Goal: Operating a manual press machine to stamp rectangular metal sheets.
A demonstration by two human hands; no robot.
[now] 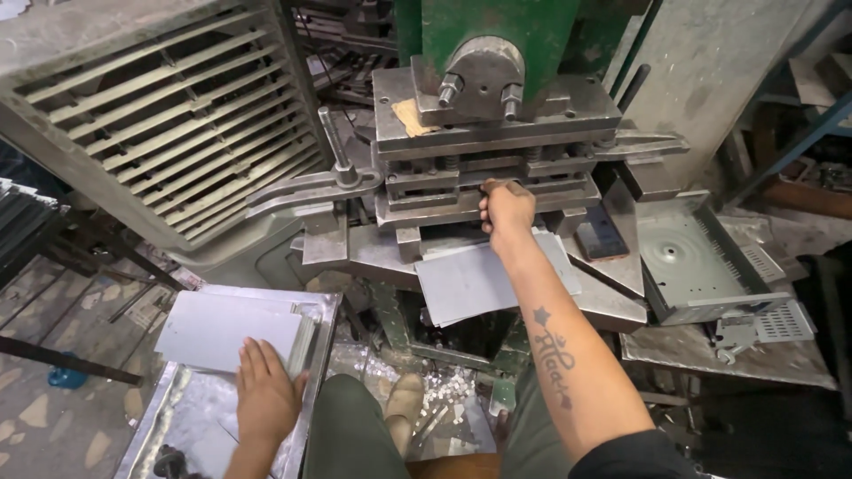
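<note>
My right hand [506, 211] reaches forward to the die of a green press [497, 133], its fingers curled at the far edge of a flat grey metal sheet [461, 279] that lies on the press bed. Whether it grips the sheet is unclear. My left hand [264, 397] rests palm down with fingers apart on a stack of grey metal sheets [222, 328]. The stack lies in a shiny metal tray [306, 417] at my lower left.
A large louvred grey housing [160, 115] stands at the left. To the right, a stamped grey metal box [701, 262] lies tilted on a bench, with perforated scrap pieces [763, 324] beside it. Small metal punchings [444, 390] litter the floor by my foot.
</note>
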